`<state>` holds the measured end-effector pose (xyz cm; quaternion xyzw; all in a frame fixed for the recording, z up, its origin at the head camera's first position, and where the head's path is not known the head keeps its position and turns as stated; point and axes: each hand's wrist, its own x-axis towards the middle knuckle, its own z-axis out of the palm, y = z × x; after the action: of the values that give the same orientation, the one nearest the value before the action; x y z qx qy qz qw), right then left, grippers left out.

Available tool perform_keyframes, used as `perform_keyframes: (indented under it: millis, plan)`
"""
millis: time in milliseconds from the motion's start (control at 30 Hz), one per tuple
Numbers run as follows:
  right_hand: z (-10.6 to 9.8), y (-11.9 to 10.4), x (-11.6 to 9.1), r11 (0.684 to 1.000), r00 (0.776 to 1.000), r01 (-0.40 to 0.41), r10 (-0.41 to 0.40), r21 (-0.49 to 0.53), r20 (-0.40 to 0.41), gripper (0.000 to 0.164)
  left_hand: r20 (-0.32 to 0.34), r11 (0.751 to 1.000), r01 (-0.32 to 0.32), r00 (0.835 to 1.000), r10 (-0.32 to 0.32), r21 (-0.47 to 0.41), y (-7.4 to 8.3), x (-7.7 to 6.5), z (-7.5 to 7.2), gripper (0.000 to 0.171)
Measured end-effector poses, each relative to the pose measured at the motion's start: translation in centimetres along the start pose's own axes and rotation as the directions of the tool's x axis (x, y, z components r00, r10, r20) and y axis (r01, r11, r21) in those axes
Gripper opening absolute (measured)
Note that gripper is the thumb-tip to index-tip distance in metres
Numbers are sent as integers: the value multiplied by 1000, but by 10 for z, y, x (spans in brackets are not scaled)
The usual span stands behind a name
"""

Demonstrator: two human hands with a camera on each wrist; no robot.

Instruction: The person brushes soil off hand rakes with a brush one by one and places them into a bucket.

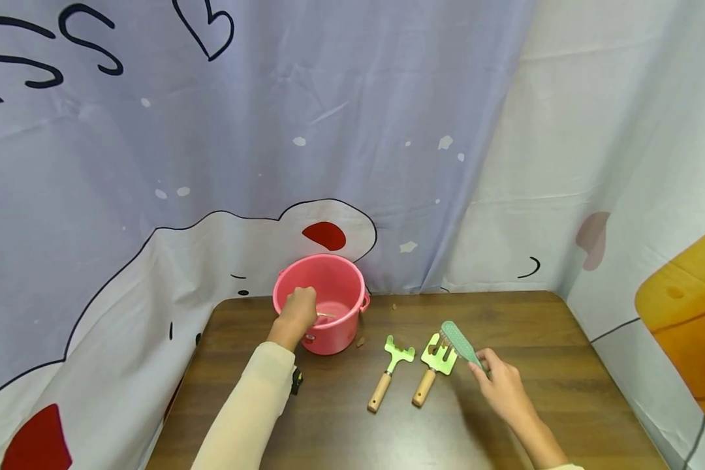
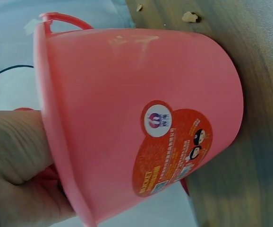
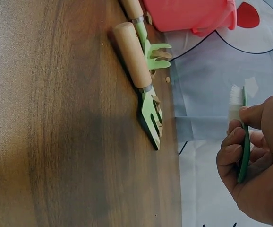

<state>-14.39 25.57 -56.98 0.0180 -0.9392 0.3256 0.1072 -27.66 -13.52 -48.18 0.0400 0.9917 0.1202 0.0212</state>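
In the head view my left hand (image 1: 297,314) reaches over the near rim of a pink bucket (image 1: 333,339). Its fingers are hidden inside, and a thin pale strip shows beside them; I cannot tell what they hold. The left wrist view has the bucket's label side (image 2: 103,109) close up, with the left hand (image 2: 18,165) at its rim. My right hand (image 3: 257,161) grips the green handle of a small brush (image 3: 243,151) with white bristles. In the head view this brush (image 1: 459,341) overlaps the tines of a green hand fork (image 1: 440,356) with a wooden handle.
A small green rake (image 1: 391,372) with a wooden handle lies between bucket and fork. Small brown crumbs (image 1: 360,342) dot the wooden table (image 1: 505,313) near the bucket, and brown bits lie around the tools' tines. A printed curtain (image 1: 388,163) hangs behind the table.
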Motion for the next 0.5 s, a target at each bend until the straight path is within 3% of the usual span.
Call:
perform_keyframes:
  millis: [167, 367, 500]
  plan:
    - [-1, 1, -1, 1000, 1000, 3, -3, -1, 21, 21, 31, 1000, 14, 999, -14, -1, 1, 4, 3, 13]
    - [-1, 3, -3, 1000, 1000, -4, 4, -10, 12, 22, 96, 998, 55, 994, -52, -22, 0, 6, 4, 15]
    - [-2, 4, -4, 1000, 1000, 2, -2, -13, 13, 22, 105, 997, 71, 992, -67, -28, 0, 4, 2, 15]
